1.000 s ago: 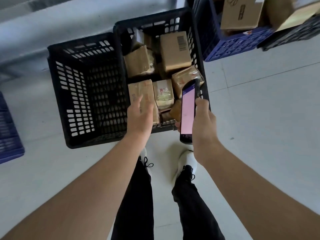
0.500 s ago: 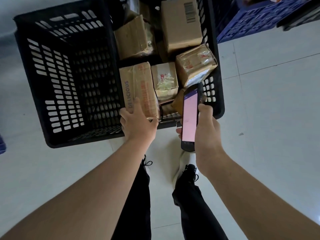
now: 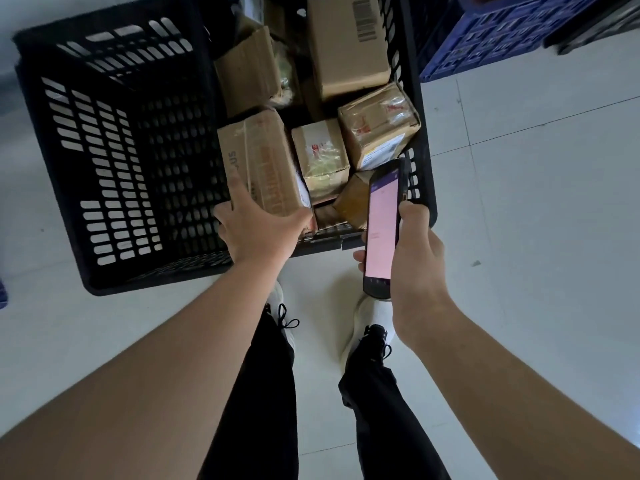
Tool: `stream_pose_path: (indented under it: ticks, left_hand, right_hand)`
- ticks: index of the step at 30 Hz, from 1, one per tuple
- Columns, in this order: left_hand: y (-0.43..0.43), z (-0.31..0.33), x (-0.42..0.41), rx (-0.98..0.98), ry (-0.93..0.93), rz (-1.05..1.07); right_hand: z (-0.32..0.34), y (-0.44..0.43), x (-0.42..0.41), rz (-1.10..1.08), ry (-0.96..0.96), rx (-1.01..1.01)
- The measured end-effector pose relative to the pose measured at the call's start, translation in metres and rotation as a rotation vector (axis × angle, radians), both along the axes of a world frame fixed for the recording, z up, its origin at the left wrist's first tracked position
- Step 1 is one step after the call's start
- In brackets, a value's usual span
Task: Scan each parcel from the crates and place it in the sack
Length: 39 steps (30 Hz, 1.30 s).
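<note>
— Two crates? Tell me where everything sits.

— Two black ones, side by side on the pale floor (image 3: pixel 519 202), just beyond my white shoes (image 3: pixel 370 317). The left crate (image 3: pixel 114 161) shows only its slotted walls from here. The right crate (image 3: pixel 412 64) holds the parcels.

— And your left hand?

— My left hand (image 3: pixel 258 230) reaches over the near rim of the right crate. Its fingers and thumb are wrapped round the near end of a long brown parcel (image 3: pixel 263 157). That parcel lies along the crate's left side, with orange print on top and clear tape over it. I cannot tell whether it is lifted off the crate bottom.

— Your right hand?

— My right hand (image 3: pixel 412 258) grasps the scanner (image 3: pixel 382 223), thumb against its right edge and fingertips curled round the left. Its pink screen faces me, above the crate's near right corner.

— What lies beside the long parcel?

— Just to its right is a small parcel (image 3: pixel 320 154) with a plastic pouch on top. Right of that, a taped parcel (image 3: pixel 379 123) rests tilted against the crate's right wall. Farther off stands a large box (image 3: pixel 346 46) with a barcode label.

— Anything else around?

— Only a blue crate (image 3: pixel 485 36), far right, near the black one.
</note>
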<state>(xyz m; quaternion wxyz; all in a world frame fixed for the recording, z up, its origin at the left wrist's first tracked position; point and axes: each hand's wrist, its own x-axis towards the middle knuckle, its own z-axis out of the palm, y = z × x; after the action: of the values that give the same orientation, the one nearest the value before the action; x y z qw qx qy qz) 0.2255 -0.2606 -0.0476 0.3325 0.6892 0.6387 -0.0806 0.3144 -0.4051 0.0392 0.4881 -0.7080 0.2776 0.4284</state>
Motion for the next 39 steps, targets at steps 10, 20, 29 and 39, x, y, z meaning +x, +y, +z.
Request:
stream_pose_path:
  ticks: [10,20,29,39]
  left_hand:
    - [0.017,0.054,-0.032,-0.029,-0.143,0.13]
    - [0.03,0.124,-0.071,-0.138,-0.44,0.261]
    - [0.056,0.227,-0.084,-0.148,-0.635,0.274]
    - [0.099,0.351,-0.137,-0.164,-0.768,0.103]
  right_hand:
    - [0.03,0.013,-0.009,0.01,0.015,0.069]
    - [0.09,0.022,-0.023,0.047,-0.061,0.158]
    - [0.188,0.045,-0.05,0.077,-0.126,0.23]
    - [0.318,0.084,-0.113,0.056,-0.305,0.277]
